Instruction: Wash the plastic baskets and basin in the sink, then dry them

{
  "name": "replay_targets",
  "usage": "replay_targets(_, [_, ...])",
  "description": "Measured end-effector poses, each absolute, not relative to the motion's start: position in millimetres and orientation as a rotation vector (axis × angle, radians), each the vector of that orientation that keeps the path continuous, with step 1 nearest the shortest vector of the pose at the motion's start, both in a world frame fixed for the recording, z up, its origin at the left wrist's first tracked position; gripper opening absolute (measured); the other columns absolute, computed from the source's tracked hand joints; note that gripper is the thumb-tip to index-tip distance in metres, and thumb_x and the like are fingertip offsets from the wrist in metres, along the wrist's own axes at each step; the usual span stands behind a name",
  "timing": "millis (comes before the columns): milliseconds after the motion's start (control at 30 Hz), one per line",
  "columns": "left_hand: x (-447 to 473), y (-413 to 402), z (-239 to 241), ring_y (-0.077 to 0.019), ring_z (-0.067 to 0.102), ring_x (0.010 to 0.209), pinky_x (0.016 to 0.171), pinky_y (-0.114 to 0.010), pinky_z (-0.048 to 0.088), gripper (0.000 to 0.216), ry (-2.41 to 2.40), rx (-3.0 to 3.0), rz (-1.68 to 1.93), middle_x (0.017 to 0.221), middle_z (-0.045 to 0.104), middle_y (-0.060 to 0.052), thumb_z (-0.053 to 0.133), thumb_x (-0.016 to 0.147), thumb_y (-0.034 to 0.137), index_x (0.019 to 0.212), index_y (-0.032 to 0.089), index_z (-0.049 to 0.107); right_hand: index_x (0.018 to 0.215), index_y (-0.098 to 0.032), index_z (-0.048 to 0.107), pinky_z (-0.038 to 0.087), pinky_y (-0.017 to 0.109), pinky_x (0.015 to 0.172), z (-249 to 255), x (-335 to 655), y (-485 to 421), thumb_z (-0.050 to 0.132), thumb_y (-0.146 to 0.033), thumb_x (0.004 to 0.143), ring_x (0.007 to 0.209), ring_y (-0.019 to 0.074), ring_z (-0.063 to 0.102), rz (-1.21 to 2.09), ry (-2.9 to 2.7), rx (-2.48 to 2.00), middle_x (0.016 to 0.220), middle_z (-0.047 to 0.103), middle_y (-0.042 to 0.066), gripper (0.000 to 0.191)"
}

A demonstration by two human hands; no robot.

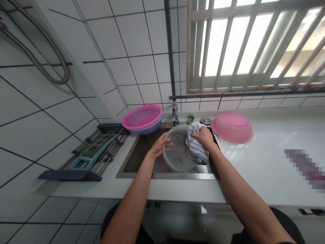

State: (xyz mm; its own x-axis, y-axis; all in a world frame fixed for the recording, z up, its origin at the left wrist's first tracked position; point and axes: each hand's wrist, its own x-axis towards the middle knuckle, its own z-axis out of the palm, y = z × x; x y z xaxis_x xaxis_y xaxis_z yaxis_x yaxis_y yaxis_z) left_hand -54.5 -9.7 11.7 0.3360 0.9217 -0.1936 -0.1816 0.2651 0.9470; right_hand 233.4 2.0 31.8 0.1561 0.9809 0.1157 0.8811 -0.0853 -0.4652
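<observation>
Over the sink (135, 159) I hold a clear round plastic bowl (177, 149), tilted with its inside toward me. My left hand (160, 145) grips its left rim, and the fingers show through the see-through wall. In my right hand (204, 136) is a striped white and grey cloth (196, 144), bunched up against the bowl's right side. The cloth covers that part of the rim and hangs down over it.
A chrome faucet (175, 113) stands behind the sink. Stacked pink and blue baskets (143, 118) sit at its back left corner, beside a dish rack (93, 152). An upturned pink basin (232, 127), a green scrubber (190, 118) and a metal drain lid (205, 120) lie on the right.
</observation>
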Motion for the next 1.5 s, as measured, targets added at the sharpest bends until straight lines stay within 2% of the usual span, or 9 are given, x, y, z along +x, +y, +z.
replay_targets(167, [-55.8, -11.7, 16.4, -0.0226, 0.072, 0.105, 0.086, -0.033, 0.056, 0.065, 0.898, 1.104, 0.908, 0.144, 0.059, -0.010, 0.082, 0.077, 0.037, 0.138, 0.032, 0.059, 0.106, -0.010, 0.073, 0.053, 0.038, 0.083, 34.6, 249.3, 3.9, 0.073, -0.055, 0.080, 0.096, 0.0343, 0.073, 0.303, -1.863, -1.952, 0.107, 0.075, 0.023, 0.052])
replay_targets(367, [-56.1, 1.8, 6.1, -0.0222, 0.069, 0.099, 0.080, -0.028, 0.054, 0.064, 1.386, 1.063, 1.383, 0.116, 0.071, -0.010, 0.084, 0.076, 0.049, 0.130, 0.023, 0.062, 0.116, -0.010, 0.071, 0.052, 0.040, 0.089, 50.6, 239.0, -6.9, 0.067, -0.056, 0.087, 0.103, 0.0358, 0.072, 0.151, -1.687, -1.986, 0.108, 0.074, 0.024, 0.054])
replay_targets(533, [-55.3, 4.6, 4.2, -0.0262, 0.072, 0.089, 0.078, -0.037, 0.059, 0.070, 1.176, 0.728, 1.028, 0.106, 0.072, -0.018, 0.056, 0.084, 0.080, 0.110, 0.015, 0.066, 0.114, -0.013, 0.071, 0.051, 0.038, 0.091, 57.9, 201.0, -27.6, 0.069, -0.047, 0.090, 0.107, 0.0344, 0.071, 0.139, -1.890, -1.830, 0.121, 0.070, 0.024, 0.041])
replay_targets(600, [-53.1, 4.0, 5.9, -0.0281, 0.073, 0.094, 0.082, -0.039, 0.060, 0.063, 1.022, 0.671, 0.899, 0.107, 0.074, -0.019, 0.057, 0.088, 0.073, 0.108, 0.014, 0.067, 0.108, -0.014, 0.072, 0.051, 0.035, 0.088, 55.8, 185.0, -35.5, 0.074, -0.043, 0.087, 0.103, 0.0323, 0.072, 0.178, -2.106, -1.670, 0.118, 0.072, 0.021, 0.035])
replay_targets(767, [-57.7, 3.6, 5.0, -0.0230, 0.075, 0.094, 0.088, -0.035, 0.058, 0.024, 0.892, 0.760, 0.960, 0.102, 0.078, -0.013, 0.064, 0.086, 0.021, 0.108, 0.012, 0.072, 0.080, -0.016, 0.073, 0.051, 0.031, 0.075, 51.8, 176.0, -45.0, 0.086, -0.048, 0.073, 0.080, 0.0265, 0.069, 0.519, -2.487, -1.204, 0.086, 0.076, 0.013, 0.036])
replay_targets(1067, [-49.7, -24.2, 21.6, -0.0273, 0.075, 0.104, 0.099, -0.043, 0.056, 0.048, 0.745, 1.050, 0.741, 0.121, 0.076, -0.014, 0.081, 0.077, 0.014, 0.124, 0.017, 0.068, 0.099, -0.011, 0.075, 0.054, 0.029, 0.072, 51.9, 233.1, -3.9, 0.067, -0.044, 0.078, 0.080, 0.0228, 0.068, 0.649, -1.471, -1.374, 0.090, 0.075, 0.007, 0.040])
replay_targets(1200, [-48.5, -22.8, 26.2, -0.0260, 0.077, 0.087, 0.084, -0.040, 0.061, 0.042, 0.878, 1.076, 0.847, 0.112, 0.078, -0.015, 0.075, 0.090, 0.040, 0.124, 0.018, 0.066, 0.080, -0.014, 0.073, 0.052, 0.029, 0.067, 41.5, 232.0, 1.2, 0.064, -0.046, 0.077, 0.075, 0.0251, 0.067, 0.567, -1.491, -1.539, 0.076, 0.071, 0.007, 0.033])
replay_targets(1333, [-41.3, -18.5, 20.0, -0.0253, 0.075, 0.068, 0.062, -0.034, 0.058, 0.061, 0.981, 1.217, 0.849, 0.093, 0.079, -0.017, 0.058, 0.093, 0.068, 0.118, 0.013, 0.070, 0.081, -0.016, 0.072, 0.053, 0.031, 0.070, 41.1, 219.1, -2.1, 0.060, -0.048, 0.084, 0.079, 0.0275, 0.069, 0.538, -1.660, -1.580, 0.078, 0.072, 0.010, 0.035])
replay_targets(1500, [-30.0, -14.8, 5.1, -0.0253, 0.072, 0.059, 0.054, -0.032, 0.051, 0.066, 1.070, 1.265, 0.844, 0.080, 0.078, -0.015, 0.051, 0.093, 0.074, 0.105, 0.014, 0.076, 0.089, -0.012, 0.074, 0.052, 0.032, 0.077, 50.3, 196.5, -10.5, 0.061, -0.047, 0.090, 0.089, 0.0302, 0.072, 0.498, -2.017, -1.660, 0.091, 0.075, 0.018, 0.037])
